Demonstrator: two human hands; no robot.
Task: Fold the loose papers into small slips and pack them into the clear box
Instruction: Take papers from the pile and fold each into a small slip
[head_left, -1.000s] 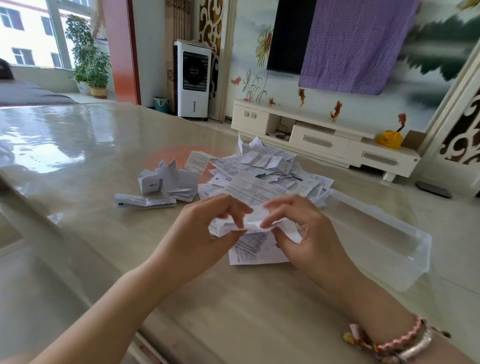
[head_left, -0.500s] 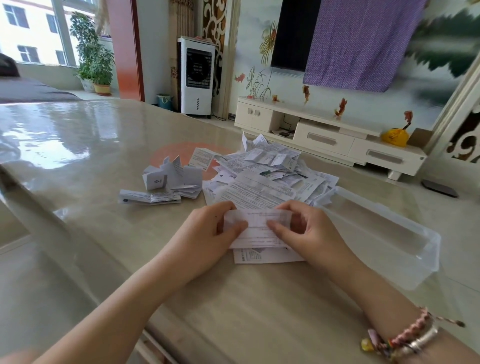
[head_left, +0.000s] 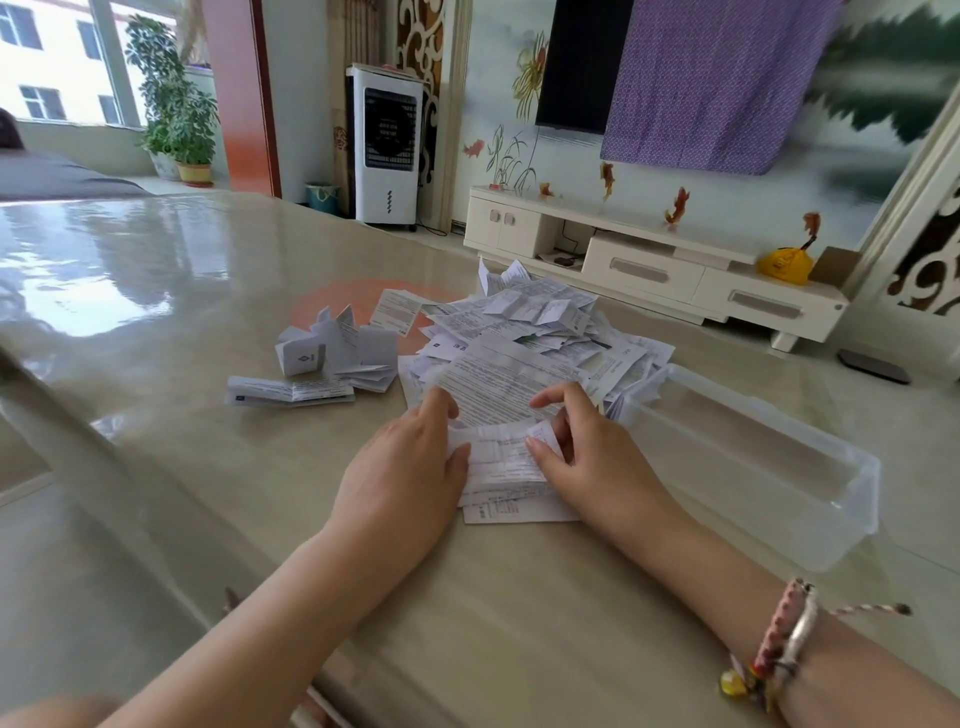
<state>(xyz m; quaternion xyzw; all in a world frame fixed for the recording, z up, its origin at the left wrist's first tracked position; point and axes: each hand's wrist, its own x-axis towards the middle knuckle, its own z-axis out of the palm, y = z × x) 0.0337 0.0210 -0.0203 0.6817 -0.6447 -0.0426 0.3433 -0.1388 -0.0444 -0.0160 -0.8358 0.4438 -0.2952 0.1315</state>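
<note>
White printed paper everywhere on my feed — I've got both hands down on one partly folded sheet (head_left: 501, 457) at the near edge of the glossy beige table (head_left: 156, 364). From my seat the left hand (head_left: 402, 483) has its thumb on the sheet's left end with the fingers curled over the far edge, and the right hand (head_left: 587, 457) pinches the right end, thumb laid on top, index finger raised. That sheet lies on a flat printed page (head_left: 514, 512). Just behind it I see the heap of loose papers (head_left: 524, 343), and to its left a small cluster of folded slips (head_left: 332, 353), one long folded strip (head_left: 288, 391) nearest me. On the right the clear box (head_left: 753, 457) sits beside the right hand — touching the heap's edge, nothing visible inside. Beaded bracelets (head_left: 776, 644) circle the right wrist.
</note>
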